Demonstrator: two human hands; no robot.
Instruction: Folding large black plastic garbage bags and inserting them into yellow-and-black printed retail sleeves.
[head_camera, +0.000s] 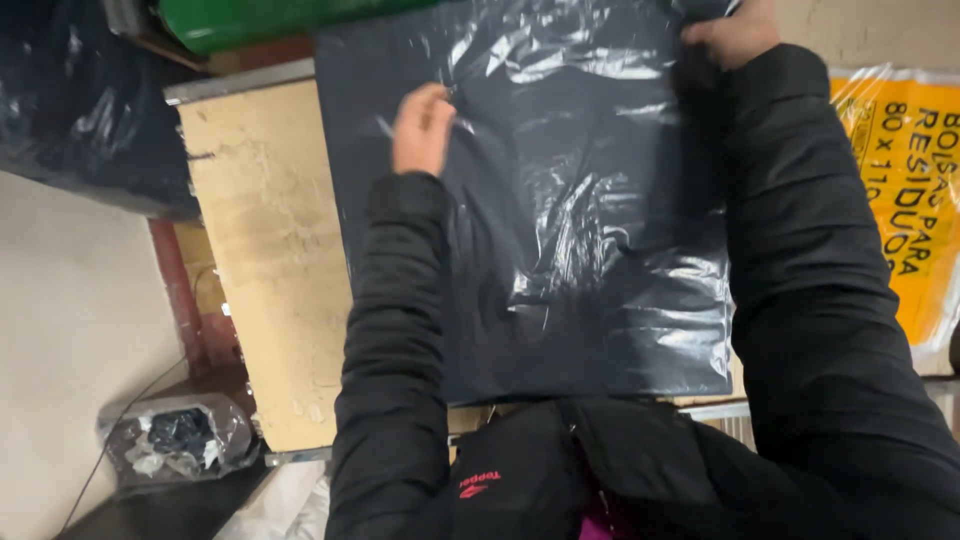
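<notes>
the left hand (422, 128) is pinching the black plastic bag (560, 220) with curled fingers. the right hand (735, 35) is gripping its far edge, fingers closed. the bag is lying flat on the desk (265, 260).

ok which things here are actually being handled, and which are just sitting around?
In hand:
- dark plastic bag, flat on the worn wooden board
- left hand pressing on it
- right hand gripping its far edge

Lying about:
- yellow printed bag pack
- green roll
- clear bag of scraps
</notes>
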